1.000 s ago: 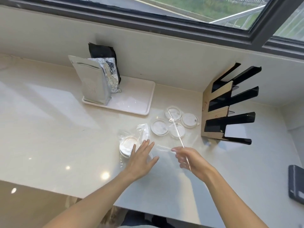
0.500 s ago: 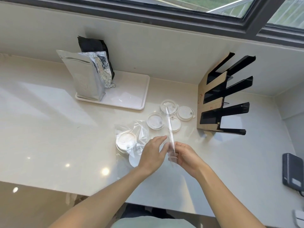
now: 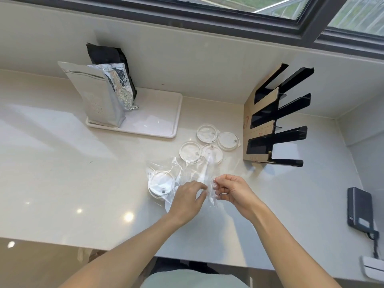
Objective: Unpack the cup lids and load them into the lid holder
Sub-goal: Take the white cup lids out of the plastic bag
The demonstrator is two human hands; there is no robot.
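Note:
Several loose clear cup lids [image 3: 190,151] lie flat on the counter beside the black lid holder [image 3: 276,140], which still wears brown cardboard packing and has nothing in its slots. A clear plastic bag [image 3: 187,173] lies crumpled before me, with a white stack of lids [image 3: 161,182] inside its left part. My left hand [image 3: 187,199] pinches the bag's film between thumb and fingers. My right hand [image 3: 233,190], fingers curled, pinches the same film just to the right. The two hands are a few centimetres apart, near the bag's open end.
A white tray [image 3: 158,123] at the back holds a silver pouch [image 3: 97,96] and a black pouch [image 3: 108,59]. A dark device [image 3: 359,208] with a cable lies at the far right. The counter's front edge runs just below my forearms.
My left hand left the bagged lids and came to the film that my right hand holds. The plastic, pulled taut into a strip before, now hangs slack and wide between both hands.

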